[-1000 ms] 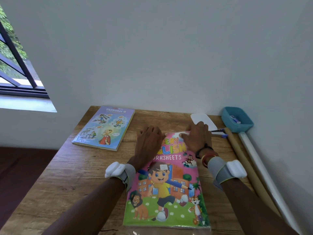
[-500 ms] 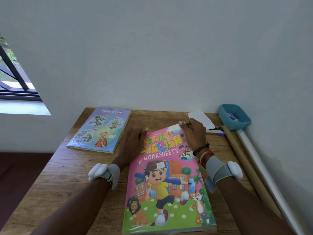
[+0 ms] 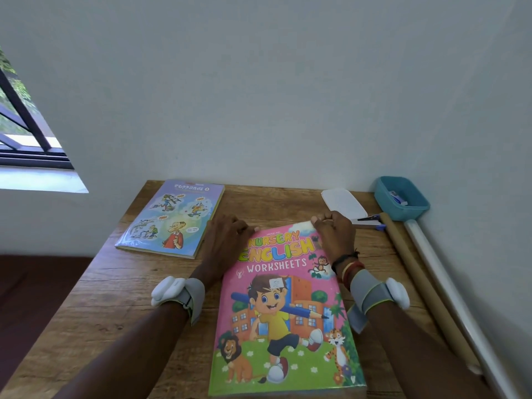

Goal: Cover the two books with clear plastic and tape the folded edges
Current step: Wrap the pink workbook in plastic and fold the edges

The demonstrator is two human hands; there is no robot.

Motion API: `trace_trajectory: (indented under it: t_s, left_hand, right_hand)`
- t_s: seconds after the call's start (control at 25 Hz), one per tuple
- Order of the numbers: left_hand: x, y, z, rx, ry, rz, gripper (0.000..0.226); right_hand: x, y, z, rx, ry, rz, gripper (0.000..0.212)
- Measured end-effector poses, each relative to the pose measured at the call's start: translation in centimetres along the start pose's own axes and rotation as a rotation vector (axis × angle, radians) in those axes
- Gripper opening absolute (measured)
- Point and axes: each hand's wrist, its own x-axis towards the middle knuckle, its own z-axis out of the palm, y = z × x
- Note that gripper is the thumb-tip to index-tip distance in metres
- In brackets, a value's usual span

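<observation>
A pink "Nursery English Worksheets" book point(image 3: 285, 312) lies on the wooden table point(image 3: 115, 298) in front of me, glossy under clear plastic. My right hand point(image 3: 334, 234) pinches its far right corner, which is lifted a little off the table. My left hand point(image 3: 227, 240) rests with fingers laid flat on the table at the book's far left corner. A second, lilac comic book point(image 3: 175, 220) lies flat at the far left, also shiny with plastic.
A white flat box point(image 3: 342, 204) and blue-handled scissors point(image 3: 370, 218) lie at the back right. A teal tray point(image 3: 401, 197) sits in the corner. A brown roll point(image 3: 417, 277) and a white roll point(image 3: 452, 289) run along the right wall.
My left hand slid off the pink book's cover to its left edge. My right hand took the far right corner and raised it slightly. The book turned a little.
</observation>
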Motion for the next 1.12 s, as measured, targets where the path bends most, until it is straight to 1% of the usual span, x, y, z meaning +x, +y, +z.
trace_trajectory:
  t_s: [0.12, 0.2, 0.28, 0.36, 0.4, 0.44, 0.48, 0.52, 0.56, 0.6, 0.64, 0.68, 0.76, 0.84, 0.96, 1.12]
  left_hand:
    - [0.0, -0.1, -0.2, 0.048, -0.032, -0.014, 0.033]
    - [0.1, -0.2, -0.2, 0.069, -0.050, -0.014, 0.036]
    - [0.2, 0.0, -0.3, 0.117, -0.072, 0.010, 0.037]
    - [0.1, 0.2, -0.7, 0.179, -0.077, 0.096, 0.030]
    - [0.1, 0.5, -0.7, 0.168, -0.080, 0.159, 0.023]
    - [0.4, 0.8, -0.7, 0.096, -0.098, 0.195, 0.015]
    - [0.7, 1.4, -0.7, 0.001, -0.135, 0.188, 0.009]
    - [1.0, 2.1, -0.6, -0.078, -0.186, 0.165, 0.010]
    - [1.4, 2.8, -0.3, -0.123, -0.226, 0.159, 0.015]
    - [1.5, 3.6, 0.0, -0.138, -0.248, 0.172, 0.019]
    - [1.5, 4.2, 0.4, -0.134, -0.263, 0.186, 0.020]
    - [1.3, 4.7, 0.7, -0.127, -0.263, 0.186, 0.019]
    - [0.7, 5.1, 1.3, -0.100, -0.230, 0.139, 0.017]
    - [-0.1, 4.9, 1.7, -0.063, -0.207, 0.112, 0.018]
    - [-0.2, 5.0, 1.8, -0.007, -0.234, 0.114, 0.025]
    - [-0.3, 5.9, 1.5, 0.092, -0.269, 0.100, 0.031]
  right_hand:
    - [0.1, 0.8, 0.3, -0.065, -0.005, 0.022, 0.012]
    - [0.4, 1.6, 0.4, -0.222, -0.025, 0.026, 0.014]
    - [0.5, 2.1, 0.5, -0.433, -0.036, 0.021, 0.019]
    - [0.6, 2.2, 0.2, -0.574, -0.062, -0.024, 0.021]
    - [0.4, 2.0, 0.0, -0.644, -0.075, -0.066, 0.022]
    - [0.2, 1.7, -0.1, -0.754, -0.092, -0.124, 0.021]
    - [-0.1, 1.4, 0.0, -0.898, -0.114, -0.204, 0.022]
    - [-0.5, 1.0, 0.3, -1.033, -0.143, -0.308, 0.024]
    - [-1.3, 0.4, 1.0, -1.098, -0.196, -0.425, 0.026]
    - [-2.2, -0.2, 1.9, -1.085, -0.272, -0.535, 0.027]
    - [-3.2, -0.6, 2.9, -1.026, -0.352, -0.606, 0.029]
    - [-4.1, -0.7, 3.7, -0.978, -0.430, -0.615, 0.033]
    - [-5.2, -0.2, 4.5, -0.979, -0.501, -0.567, 0.045]
    - [-5.2, 0.7, 3.3, -1.022, -0.475, -0.520, 0.052]
    - [-4.1, 1.8, 0.5, -0.990, -0.363, -0.405, 0.050]
    - [-3.7, 2.3, -1.2, -1.094, -0.330, -0.213, 0.048]
